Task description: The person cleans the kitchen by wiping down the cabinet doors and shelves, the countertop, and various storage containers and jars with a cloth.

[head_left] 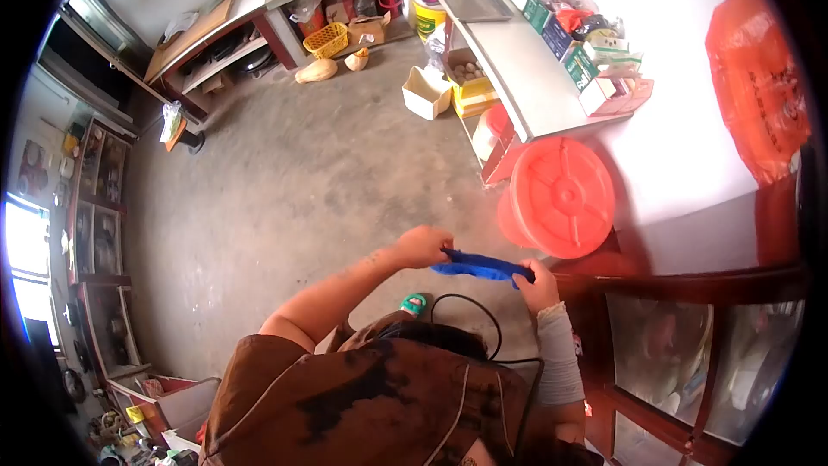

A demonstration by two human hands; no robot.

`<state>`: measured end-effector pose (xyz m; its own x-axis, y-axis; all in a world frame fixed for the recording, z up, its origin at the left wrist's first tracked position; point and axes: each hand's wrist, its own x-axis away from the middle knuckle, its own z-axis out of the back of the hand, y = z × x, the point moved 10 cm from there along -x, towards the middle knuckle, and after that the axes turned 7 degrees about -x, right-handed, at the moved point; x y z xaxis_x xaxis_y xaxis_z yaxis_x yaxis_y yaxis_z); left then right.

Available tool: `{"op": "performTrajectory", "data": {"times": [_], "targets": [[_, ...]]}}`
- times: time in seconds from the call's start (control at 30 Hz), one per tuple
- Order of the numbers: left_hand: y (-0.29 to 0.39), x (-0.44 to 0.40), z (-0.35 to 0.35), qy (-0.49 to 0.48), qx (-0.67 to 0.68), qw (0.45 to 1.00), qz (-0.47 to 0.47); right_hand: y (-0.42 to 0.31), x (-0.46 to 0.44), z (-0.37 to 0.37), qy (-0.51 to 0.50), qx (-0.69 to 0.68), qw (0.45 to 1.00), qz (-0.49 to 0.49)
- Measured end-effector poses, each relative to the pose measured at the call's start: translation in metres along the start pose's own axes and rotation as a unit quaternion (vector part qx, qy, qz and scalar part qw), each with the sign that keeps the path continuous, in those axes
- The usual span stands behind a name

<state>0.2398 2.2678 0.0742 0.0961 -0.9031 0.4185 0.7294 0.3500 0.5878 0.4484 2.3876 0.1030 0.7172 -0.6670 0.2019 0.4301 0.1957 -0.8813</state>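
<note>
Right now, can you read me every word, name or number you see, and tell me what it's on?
None can be read for certain.
Hanging red bag: dark print, too blurred to read.
Green box: pale markings, too small to read.
Yellow bucket: markings too small to read.
Blue cloth: no lettering shows.

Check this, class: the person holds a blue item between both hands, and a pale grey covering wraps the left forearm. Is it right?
No: in the head view, the pale grey covering wraps the right forearm; the left forearm is bare. The left hand and right hand do hold the blue item.
</note>
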Motion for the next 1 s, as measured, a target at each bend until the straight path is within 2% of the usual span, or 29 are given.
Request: {"op": "performTrajectory", "data": {"times": [0.1,0.17,0.23,0.27,0.37,0.43,0.53,0.63,0.67,0.77,0.83,0.9,0.93,1.0], "targets": [[-0.025,-0.010,0.032,0.053,0.067,0.996,-0.017,-0.015,-0.034,-0.002,-0.008,0.004,1.000,0.003],[-0.037,-0.027,0.043,0.053,0.081,0.995,-0.003,-0.011,-0.057,0.000,-0.021,0.031,0.999,0.027],[-0.044,-0.048,0.061,0.089,0.164,0.982,-0.005,0.005,-0.086,0.000,-0.045,-0.071,0.996,0.002],[-0.037,-0.058,0.077,0.091,0.164,0.982,-0.003,-0.003,-0.100,0.009,-0.029,-0.040,0.999,0.011],[-0.034,-0.106,0.107,0.126,0.163,0.978,-0.014,0.029,-0.158,0.030,-0.033,-0.078,0.996,-0.017],[-0.027,-0.147,0.137,0.155,0.132,0.979,-0.034,-0.006,-0.194,0.062,0.010,-0.017,0.999,0.042],[-0.006,-0.195,0.196,0.199,0.156,0.967,-0.040,0.008,-0.251,0.097,0.037,-0.066,0.997,0.008],[0.030,-0.239,0.251,0.222,0.151,0.959,-0.093,-0.041,-0.291,0.151,0.119,-0.033,0.985,0.119],[0.030,-0.256,0.258,0.234,0.155,0.953,-0.111,-0.048,-0.302,0.159,0.146,-0.079,0.972,0.169],[0.013,-0.311,0.245,0.214,0.139,0.957,-0.137,-0.008,-0.340,0.161,0.116,-0.010,0.982,0.150],[-0.008,-0.349,0.206,0.185,0.119,0.965,-0.142,0.007,-0.353,0.140,0.112,0.184,0.965,0.149],[-0.015,-0.375,0.169,0.193,-0.092,0.966,-0.146,0.039,-0.358,0.131,0.122,0.202,0.965,0.111],[-0.020,-0.394,0.142,0.090,-0.117,0.981,-0.124,0.047,-0.360,0.130,0.122,0.174,0.970,0.115],[0.002,-0.417,0.129,0.097,-0.154,0.972,-0.150,0.058,-0.356,0.134,0.126,0.127,0.976,0.127]]}}
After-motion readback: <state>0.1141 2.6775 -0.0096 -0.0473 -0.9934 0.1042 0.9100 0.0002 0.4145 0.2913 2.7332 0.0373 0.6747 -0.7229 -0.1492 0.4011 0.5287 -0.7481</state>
